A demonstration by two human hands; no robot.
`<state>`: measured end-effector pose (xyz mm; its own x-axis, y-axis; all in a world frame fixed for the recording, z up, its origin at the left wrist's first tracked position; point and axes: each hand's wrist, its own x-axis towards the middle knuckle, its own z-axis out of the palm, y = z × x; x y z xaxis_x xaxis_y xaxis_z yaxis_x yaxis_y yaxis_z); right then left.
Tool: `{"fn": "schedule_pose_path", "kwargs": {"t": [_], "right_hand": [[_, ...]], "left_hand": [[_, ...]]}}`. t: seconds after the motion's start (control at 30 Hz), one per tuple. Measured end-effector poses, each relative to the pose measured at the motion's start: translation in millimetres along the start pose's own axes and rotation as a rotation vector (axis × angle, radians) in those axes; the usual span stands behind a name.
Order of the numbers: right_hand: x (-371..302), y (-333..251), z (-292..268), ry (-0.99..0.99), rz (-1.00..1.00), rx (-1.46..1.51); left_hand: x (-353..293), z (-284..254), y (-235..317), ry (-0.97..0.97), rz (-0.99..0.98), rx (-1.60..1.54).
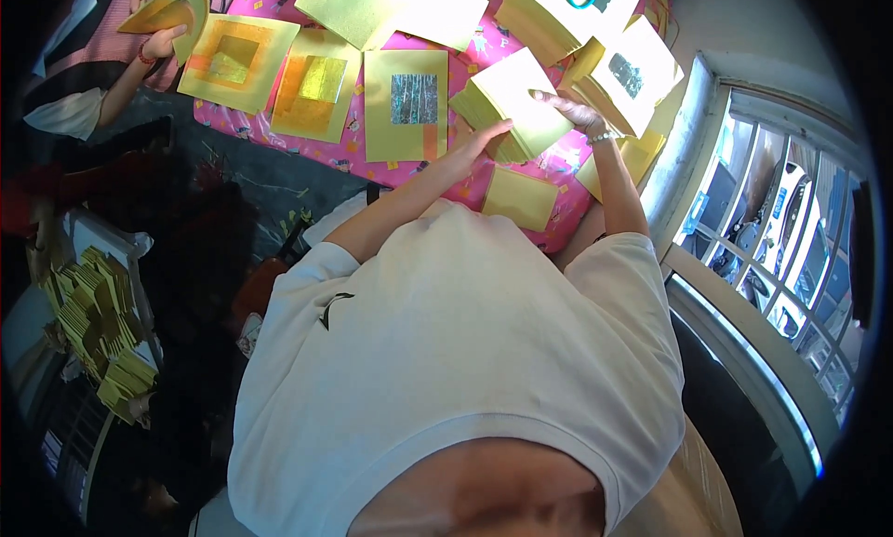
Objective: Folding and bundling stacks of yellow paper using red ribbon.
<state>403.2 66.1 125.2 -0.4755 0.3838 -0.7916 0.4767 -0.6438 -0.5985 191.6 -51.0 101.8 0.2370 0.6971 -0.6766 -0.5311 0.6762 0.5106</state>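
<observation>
Yellow paper stack [526, 83] sits between your hands: your left hand [478, 144] grips its near-left corner, your right hand [579, 114] its right edge. Left of your left hand, sheets [379, 100] already bear shiny patches [415, 100]; the stack's top looks plain, its left side fanned, so straightening seems unfinished.
</observation>
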Motion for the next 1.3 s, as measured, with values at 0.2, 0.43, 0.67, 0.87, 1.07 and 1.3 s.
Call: {"fn": "schedule_pose_path", "kwargs": {"t": [0.2,0.43,0.67,0.87,1.07,1.3], "right_hand": [[-1.7,0.1,1.2,0.193,-0.001,-0.403],[-12.5,6.8,16.8,0.136,-0.037,-0.134],[-15.8,40.3,40.1,0.14,-0.186,0.364],[-13.2,38.9,63.6,0.186,-0.312,0.539],[2.6,36.5,32.4,0.085,-0.22,0.577],[-2.2,48.4,54.9,0.098,-0.269,0.759]], "left_hand": [[22.6,3.0,-10.3,0.012,0.047,0.142],[14.8,14.2,-6.1,0.11,0.082,0.187],[9.1,2.3,43.0,-0.316,0.256,0.224],[61.7,-24.3,28.7,-0.126,-0.086,0.348],[58.6,-12.8,29.9,-0.152,-0.271,0.268],[42.8,-18.4,29.2,-0.176,-0.292,0.197]]}}
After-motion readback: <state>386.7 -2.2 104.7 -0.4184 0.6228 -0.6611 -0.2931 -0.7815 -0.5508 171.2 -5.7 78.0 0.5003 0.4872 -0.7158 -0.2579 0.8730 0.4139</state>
